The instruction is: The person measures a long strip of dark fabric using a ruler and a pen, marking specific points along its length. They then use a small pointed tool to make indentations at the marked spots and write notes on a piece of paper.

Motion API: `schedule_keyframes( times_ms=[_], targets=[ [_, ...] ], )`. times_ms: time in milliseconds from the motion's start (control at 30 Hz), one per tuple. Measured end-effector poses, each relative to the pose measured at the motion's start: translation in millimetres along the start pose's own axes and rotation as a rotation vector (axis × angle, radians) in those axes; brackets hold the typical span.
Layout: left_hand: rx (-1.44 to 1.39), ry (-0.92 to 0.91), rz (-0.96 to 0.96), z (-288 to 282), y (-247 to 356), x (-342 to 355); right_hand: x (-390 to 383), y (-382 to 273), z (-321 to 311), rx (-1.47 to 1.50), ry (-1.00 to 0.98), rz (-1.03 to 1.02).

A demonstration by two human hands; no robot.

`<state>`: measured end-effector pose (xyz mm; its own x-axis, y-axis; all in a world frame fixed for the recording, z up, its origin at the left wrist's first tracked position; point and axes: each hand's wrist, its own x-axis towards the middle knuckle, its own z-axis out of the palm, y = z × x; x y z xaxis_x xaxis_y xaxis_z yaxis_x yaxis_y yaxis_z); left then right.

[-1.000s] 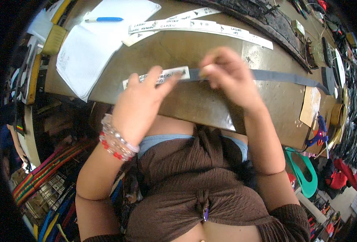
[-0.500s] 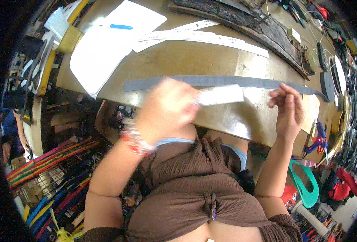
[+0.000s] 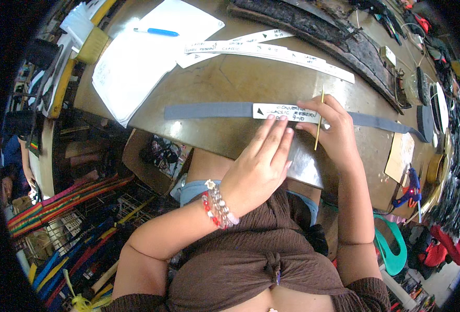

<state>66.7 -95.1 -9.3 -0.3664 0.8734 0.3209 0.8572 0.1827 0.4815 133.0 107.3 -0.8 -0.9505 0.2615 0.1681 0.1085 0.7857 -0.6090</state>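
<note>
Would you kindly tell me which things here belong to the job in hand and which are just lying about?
In use:
grey strip
lettered white card on it, touched by the left hand
thin yellow stick in the right hand

Apparently lying about:
blue pen on the papers
overlapping white strips

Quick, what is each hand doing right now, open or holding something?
Left hand: open, extended, touching the white strip.
Right hand: curled, holding a thin yellow stick.
</note>
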Motion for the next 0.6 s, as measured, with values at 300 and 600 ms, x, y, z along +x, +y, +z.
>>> schedule_keyframes(
  times_ms=[300, 600],
  targets=[
    [0.072, -0.134, -0.138, 13, -12, -11, 15, 3, 21, -0.034, 0.024, -0.085],
    [0.223, -0.194, -0.172, 12, -7, -5, 8, 9, 17, -0.223, -0.017, -0.081]
  ],
)
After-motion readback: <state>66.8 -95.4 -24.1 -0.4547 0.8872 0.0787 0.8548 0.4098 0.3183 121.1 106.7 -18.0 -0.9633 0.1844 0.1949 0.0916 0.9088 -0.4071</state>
